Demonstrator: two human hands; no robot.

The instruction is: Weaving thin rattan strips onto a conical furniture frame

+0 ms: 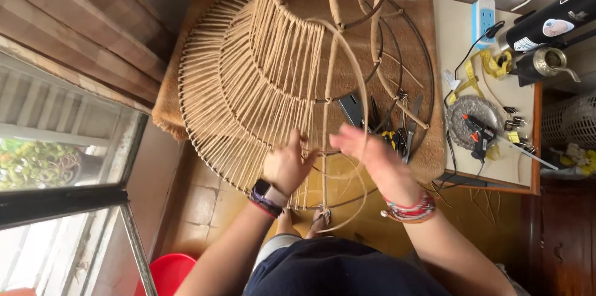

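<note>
A large tiered wire lampshade frame partly wrapped in tan jute cord hangs over the table edge in front of me. My left hand, with a dark watch on the wrist, grips the cords at the frame's lower ring. My right hand, blurred and wearing red and white bead bracelets, is beside it with fingers apart, touching a loose loop of jute cord that hangs down from the frame.
A woven mat covers the table. On it lie scissors and pliers. To the right are a glue gun on a silver plate, yellow tape measure, power strip, dark bottle. A red bucket stands on the floor.
</note>
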